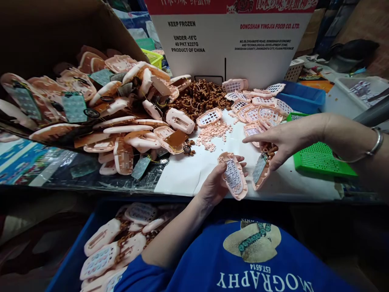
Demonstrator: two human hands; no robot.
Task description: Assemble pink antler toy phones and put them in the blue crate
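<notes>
My left hand (pixel 213 182) holds a pale pink plastic shell half with a button pad (pixel 233 176), thumb on its edge and fingers behind. The pad's inner side, greyish with rings, faces up. Close to its right, my right hand (pixel 282 140) has its index finger stretched out to the left. The right thumb rests at the edge of a tilted pink shell half with a circuit board (pixel 259 169); the other fingers are hidden behind. Brown plastic pieces (pixel 270 149) show between thumb and index finger. Small pink rings (pixel 212 134) lie beyond the hands.
An overturned carton (pixel 121 28) at left spills pink shells with boards and wires. Brown pieces (pixel 200 95) lie heaped by a white carton (pixel 234 52). Perforated pink shells (pixel 252 111), a green basket (pixel 322 160) and a blue tray (pixel 304 97) stand right. Below is a blue bin (pixel 73 247) with filled shells.
</notes>
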